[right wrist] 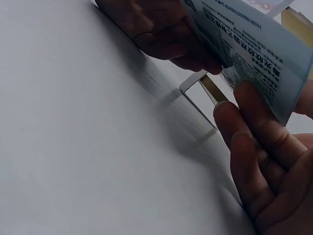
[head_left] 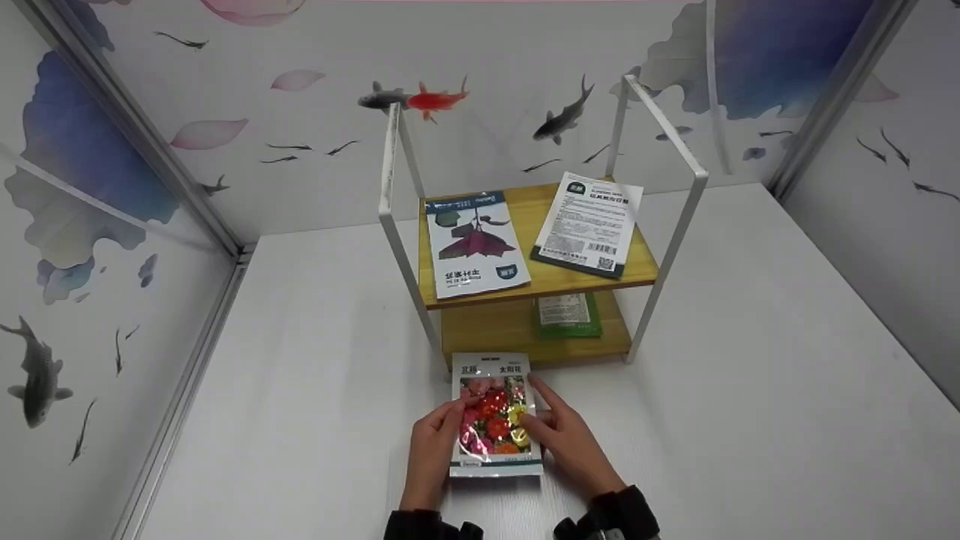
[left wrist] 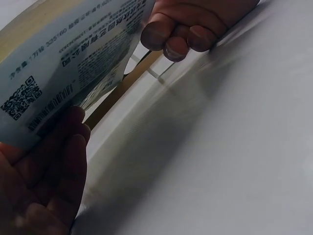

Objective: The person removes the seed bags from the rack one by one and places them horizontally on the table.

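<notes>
A seed packet [head_left: 495, 420] with red, pink and yellow flowers on its front is held up in front of the shelf's near edge. My left hand [head_left: 435, 450] pinches its left side, thumb on the front. On the right side my right hand [head_left: 574, 442] grips it the same way, with its thumb over the flower picture. Both wrist views show the packet's printed back [left wrist: 73, 63], with a QR code and barcode. Fingers of the left hand [left wrist: 54, 171] and right hand [right wrist: 264, 152] lie behind the packet.
A small rack with white metal frame [head_left: 675, 240] and wooden shelves stands behind the packet. Its upper shelf [head_left: 525, 206] bears a packet with a purple leaf [head_left: 476, 247] and a packet lying back up [head_left: 589, 225]. A green packet [head_left: 570, 319] lies on the lower shelf. Printed walls surround the white table [head_left: 315, 360].
</notes>
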`<move>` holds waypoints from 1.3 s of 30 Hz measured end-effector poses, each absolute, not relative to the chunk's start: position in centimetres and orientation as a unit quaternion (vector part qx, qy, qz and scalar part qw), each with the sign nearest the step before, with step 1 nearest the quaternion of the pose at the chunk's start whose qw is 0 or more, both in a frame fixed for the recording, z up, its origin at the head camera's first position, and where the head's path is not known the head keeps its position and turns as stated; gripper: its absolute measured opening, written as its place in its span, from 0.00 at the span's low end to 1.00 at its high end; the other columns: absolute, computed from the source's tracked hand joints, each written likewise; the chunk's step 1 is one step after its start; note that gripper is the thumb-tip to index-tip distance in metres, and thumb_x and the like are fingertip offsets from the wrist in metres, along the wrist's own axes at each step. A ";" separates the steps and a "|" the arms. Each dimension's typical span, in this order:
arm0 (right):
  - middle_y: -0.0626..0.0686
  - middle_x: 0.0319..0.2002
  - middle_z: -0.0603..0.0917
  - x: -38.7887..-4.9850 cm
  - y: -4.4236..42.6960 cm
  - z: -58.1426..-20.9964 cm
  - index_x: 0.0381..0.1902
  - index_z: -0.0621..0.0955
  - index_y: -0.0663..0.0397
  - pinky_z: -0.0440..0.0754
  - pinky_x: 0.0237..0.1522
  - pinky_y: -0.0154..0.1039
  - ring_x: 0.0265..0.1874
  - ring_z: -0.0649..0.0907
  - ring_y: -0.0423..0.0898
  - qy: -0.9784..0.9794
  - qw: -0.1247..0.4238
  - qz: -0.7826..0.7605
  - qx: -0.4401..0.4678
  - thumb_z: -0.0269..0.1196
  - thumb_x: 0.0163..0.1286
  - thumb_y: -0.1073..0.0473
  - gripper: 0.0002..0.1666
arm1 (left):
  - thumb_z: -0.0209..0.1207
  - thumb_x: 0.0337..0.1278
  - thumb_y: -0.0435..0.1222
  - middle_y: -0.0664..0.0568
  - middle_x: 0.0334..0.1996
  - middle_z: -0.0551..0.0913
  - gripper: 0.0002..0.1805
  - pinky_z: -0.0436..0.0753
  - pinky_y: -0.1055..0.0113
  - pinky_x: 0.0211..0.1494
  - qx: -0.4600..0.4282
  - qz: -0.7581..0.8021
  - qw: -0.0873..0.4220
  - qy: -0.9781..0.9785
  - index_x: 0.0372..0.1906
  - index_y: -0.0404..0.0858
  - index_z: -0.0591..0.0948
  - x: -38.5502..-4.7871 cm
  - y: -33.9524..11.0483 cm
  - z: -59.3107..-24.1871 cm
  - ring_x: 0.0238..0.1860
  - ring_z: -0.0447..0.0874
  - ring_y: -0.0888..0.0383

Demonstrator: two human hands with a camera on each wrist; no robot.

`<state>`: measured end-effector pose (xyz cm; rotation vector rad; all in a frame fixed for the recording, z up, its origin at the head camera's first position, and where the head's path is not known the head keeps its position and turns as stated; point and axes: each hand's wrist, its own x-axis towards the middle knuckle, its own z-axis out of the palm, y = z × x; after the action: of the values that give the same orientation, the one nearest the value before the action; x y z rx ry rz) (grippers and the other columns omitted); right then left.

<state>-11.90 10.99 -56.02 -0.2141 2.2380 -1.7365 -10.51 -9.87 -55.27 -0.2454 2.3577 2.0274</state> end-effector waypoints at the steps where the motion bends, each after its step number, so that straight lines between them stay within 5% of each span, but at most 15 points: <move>1: 0.49 0.30 0.82 -12.0 10.9 -56.0 0.69 0.53 0.40 0.72 0.34 0.39 0.28 0.78 0.44 0.779 0.152 -0.604 -0.068 0.55 0.61 0.38 0.42 | 0.48 0.59 0.52 0.56 0.48 0.78 0.19 0.66 0.59 0.58 -0.077 0.651 0.013 0.755 0.43 0.46 0.82 -10.4 -9.8 -54.8 0.56 0.70 0.58; 12: 0.49 0.24 0.79 -12.0 11.1 -56.0 0.69 0.54 0.43 0.71 0.23 0.36 0.20 0.73 0.44 0.782 0.144 -0.602 -0.070 0.55 0.63 0.43 0.40 | 0.50 0.57 0.54 0.56 0.45 0.80 0.20 0.68 0.61 0.56 -0.057 0.641 -0.004 0.765 0.41 0.47 0.83 -10.7 -10.4 -55.9 0.52 0.73 0.60; 25: 0.49 0.21 0.77 -12.0 11.0 -56.1 0.69 0.52 0.45 0.73 0.24 0.37 0.20 0.74 0.44 0.775 0.140 -0.613 -0.062 0.57 0.61 0.43 0.43 | 0.49 0.63 0.42 0.53 0.44 0.81 0.15 0.68 0.60 0.56 -0.047 0.644 0.005 0.764 0.41 0.40 0.83 -9.7 -9.9 -52.7 0.50 0.75 0.58; 39: 0.49 0.16 0.71 -11.0 10.9 -53.5 0.69 0.50 0.54 0.73 0.24 0.37 0.18 0.73 0.47 0.761 0.140 -0.627 -0.092 0.55 0.66 0.53 0.40 | 0.49 0.62 0.45 0.54 0.44 0.81 0.15 0.68 0.61 0.55 -0.033 0.652 -0.007 0.758 0.41 0.42 0.83 -10.2 -10.2 -54.4 0.50 0.75 0.58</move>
<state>-10.97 10.94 -53.45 -0.2662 2.1979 -1.8112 -10.16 -10.18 -54.39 -0.1034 2.3916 2.0566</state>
